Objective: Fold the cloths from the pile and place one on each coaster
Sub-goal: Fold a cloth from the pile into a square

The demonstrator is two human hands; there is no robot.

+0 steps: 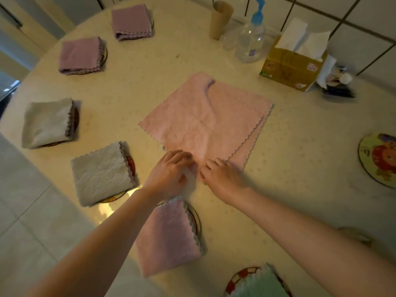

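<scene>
Pink cloths (205, 116) sit spread flat in the middle of the bench (289, 189), a small pile of maybe two or three stacked layers judging by the zigzag edges peeking out along the right side. They're a soft peachy pink, fuzzy looking, with pinked wavy edges, and the far corner of the top one is flipped over on itself.

Both hands are down at the near corner of that pile. The left hand (169, 170) has its fingers curled in with the thumb, pinching the corner of the top cloth. The right hand (220, 174) is right beside it, fingers bent onto the same corner, looks like pinching too, but I can't tell for sure since the cloth edge is hidden under the fingertips.

Around the left rim, folded cloths already sit on coasters: two purple ones (130, 21) far left, two grey ones (48, 123) mid left, and a pink folded one (167, 239) near, under the left forearm. A green folded cloth (261, 284) sits on a red-rimmed coaster at the near edge. One bare coaster (379, 159) with a cartoon lion is over on the right.

Far side has a tissue box (293, 67), a clear pump bottle (250, 41) and a cardboard tube (220, 20).
</scene>
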